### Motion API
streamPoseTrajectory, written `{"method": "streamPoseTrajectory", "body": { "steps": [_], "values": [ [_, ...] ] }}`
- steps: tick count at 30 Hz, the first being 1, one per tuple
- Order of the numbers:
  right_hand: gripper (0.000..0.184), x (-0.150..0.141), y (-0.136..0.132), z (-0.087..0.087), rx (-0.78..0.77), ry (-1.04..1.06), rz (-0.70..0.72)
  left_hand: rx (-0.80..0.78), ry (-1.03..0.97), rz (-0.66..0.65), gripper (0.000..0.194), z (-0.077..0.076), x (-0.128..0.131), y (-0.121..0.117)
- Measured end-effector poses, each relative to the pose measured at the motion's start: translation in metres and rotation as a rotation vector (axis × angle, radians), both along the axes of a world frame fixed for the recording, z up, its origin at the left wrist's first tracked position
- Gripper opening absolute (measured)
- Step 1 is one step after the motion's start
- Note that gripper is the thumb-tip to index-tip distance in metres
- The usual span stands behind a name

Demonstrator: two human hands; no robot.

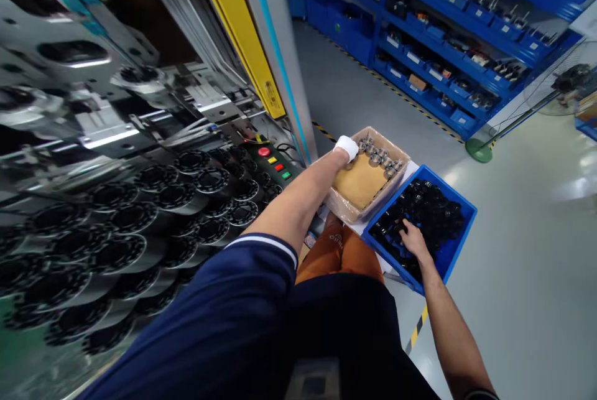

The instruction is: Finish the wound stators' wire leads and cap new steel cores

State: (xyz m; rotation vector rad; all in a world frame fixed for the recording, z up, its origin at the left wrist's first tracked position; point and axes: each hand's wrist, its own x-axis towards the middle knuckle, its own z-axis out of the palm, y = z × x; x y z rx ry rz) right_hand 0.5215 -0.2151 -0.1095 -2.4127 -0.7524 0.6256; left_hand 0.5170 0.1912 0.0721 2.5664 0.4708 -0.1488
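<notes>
Left hand point(346, 148), wearing a white glove or wrap, is reaching into the cardboard box point(345, 208) at its far-left corner, sitting right at the row of metal rings point(379, 155) lined along the box's far edge. Can't tell if its fingers are apart or closed on a ring; the wrap is hiding them. A brown cardboard sheet point(360, 183) is covering the rest of the box floor.

Right hand point(412, 239), bare, is resting down in the blue bin point(454, 249), fingers spread slightly and lying on the pile of black round parts point(431, 210). Not clear that it's gripping any one of them.

Box and bin are sitting side by side, touching, on a white tabletop point(410, 168) just ahead of the person's orange-clad knees point(342, 251); bin is to the right of the box.

To the left, a machine is carrying rows of black ring-shaped parts point(140, 226), with a control panel point(273, 163) showing red, yellow and green buttons near the box. Blue shelving point(448, 51) is standing across the grey floor point(536, 251).
</notes>
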Motion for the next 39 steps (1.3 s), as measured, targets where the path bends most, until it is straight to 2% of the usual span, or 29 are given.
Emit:
{"method": "streamPoseTrajectory", "body": {
  "steps": [4, 7, 10, 12, 13, 15, 17, 20, 22, 23, 25, 28, 30, 33, 36, 39],
  "values": [
    [0.041, 0.001, 0.002, 0.008, 0.048, 0.087, -0.055, -0.194, -0.127, 0.122, 0.046, 0.019, -0.016, -0.008],
    [0.041, 0.001, 0.007, 0.015, 0.117, 0.136, -0.102, -0.424, -0.246, 0.158, 0.047, 0.027, -0.040, -0.024],
    [0.041, -0.002, 0.010, 0.028, 0.213, 0.159, -0.159, -0.711, -0.333, 0.143, 0.052, 0.029, -0.084, -0.053],
    [0.041, -0.006, 0.010, 0.042, 0.295, 0.152, -0.199, -0.890, -0.352, 0.127, 0.047, 0.027, -0.120, -0.075],
    [0.041, -0.009, 0.010, 0.051, 0.340, 0.142, -0.218, -0.968, -0.353, 0.125, 0.046, 0.025, -0.139, -0.085],
    [0.041, -0.022, 0.009, 0.071, 0.434, 0.118, -0.251, -1.088, -0.359, 0.146, 0.056, 0.018, -0.174, -0.107],
    [0.044, -0.044, 0.009, 0.096, 0.528, 0.097, -0.269, -1.199, -0.385, 0.225, 0.068, 0.010, -0.202, -0.130],
    [0.058, -0.094, 0.015, 0.142, 0.653, 0.102, -0.243, -1.471, -0.482, 0.405, 0.070, 0.005, -0.233, -0.161],
    [0.057, -0.130, 0.025, 0.178, 0.714, 0.118, -0.195, -1.606, -0.520, 0.459, 0.065, 0.009, -0.251, -0.176],
    [0.051, -0.147, 0.033, 0.196, 0.764, 0.112, -0.146, -1.627, -0.516, 0.447, 0.063, 0.012, -0.260, -0.181],
    [0.042, -0.172, 0.050, 0.226, 0.925, 0.021, 0.070, -1.608, -0.513, 0.402, 0.059, 0.020, -0.274, -0.188],
    [0.053, -0.191, 0.074, 0.250, 1.010, -0.050, 0.189, -1.512, -0.606, 0.397, 0.054, 0.028, -0.288, -0.191],
    [0.055, -0.194, 0.083, 0.253, 1.008, -0.056, 0.179, -1.449, -0.692, 0.409, 0.054, 0.028, -0.293, -0.191],
    [0.056, -0.195, 0.085, 0.249, 0.986, -0.042, 0.190, -1.387, -0.777, 0.349, 0.051, 0.023, -0.297, -0.189],
    [0.062, -0.197, 0.082, 0.244, 0.956, -0.032, 0.148, -1.353, -0.771, 0.299, 0.048, 0.016, -0.299, -0.185],
    [0.065, -0.201, 0.079, 0.241, 0.935, 0.006, 0.093, -1.227, -0.744, 0.308, 0.048, 0.012, -0.301, -0.183]
  ]
}}
